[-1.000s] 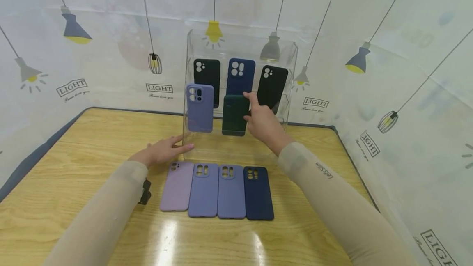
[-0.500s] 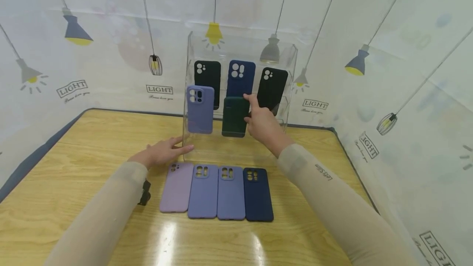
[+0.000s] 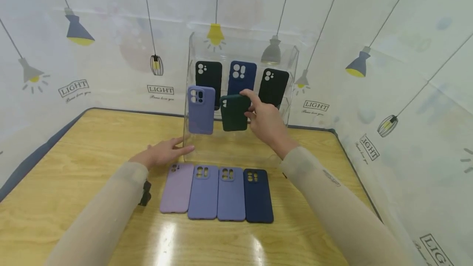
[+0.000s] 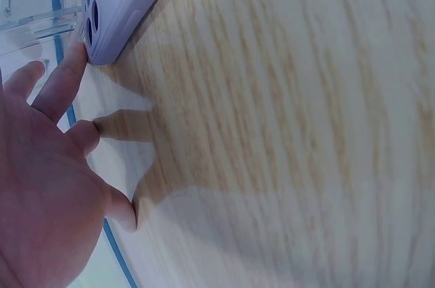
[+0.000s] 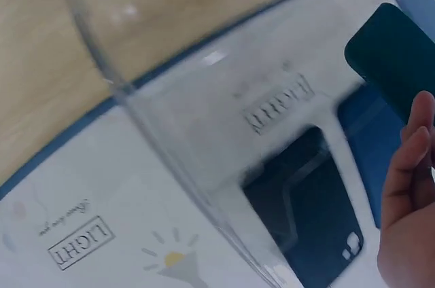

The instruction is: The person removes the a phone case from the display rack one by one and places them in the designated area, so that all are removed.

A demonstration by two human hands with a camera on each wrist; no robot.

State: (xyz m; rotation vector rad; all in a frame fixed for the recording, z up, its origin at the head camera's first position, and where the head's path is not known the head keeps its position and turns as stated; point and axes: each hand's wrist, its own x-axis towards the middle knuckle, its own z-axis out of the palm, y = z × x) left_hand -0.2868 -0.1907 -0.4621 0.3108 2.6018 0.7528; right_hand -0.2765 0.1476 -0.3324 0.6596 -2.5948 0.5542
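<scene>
In the head view my right hand [image 3: 269, 121] pinches a dark green phone case [image 3: 235, 114] by its upper right side. The case leans in front of the lower tier of a clear acrylic display stand [image 3: 207, 149]. The right wrist view shows the fingers bent at the edge of the green case [image 5: 394, 50]. My left hand [image 3: 162, 152] lies by the stand's lower left side, fingers spread and touching it. In the left wrist view that hand [image 4: 51, 193] is beside a pale purple phone case [image 4: 126, 3], partly out of frame.
A lavender case [image 3: 201, 110] stands on the lower tier. Behind it, a dark case [image 3: 208, 76], a blue case [image 3: 242, 75] and a black case [image 3: 274, 87] fill the upper tier. Several cases, including a navy one [image 3: 258, 200], lie in a row on the wooden table [image 3: 111, 151].
My right hand has lifted the green case slightly from the lower tier and tilted it, so its camera holes now show. The left hand stays in place.
</scene>
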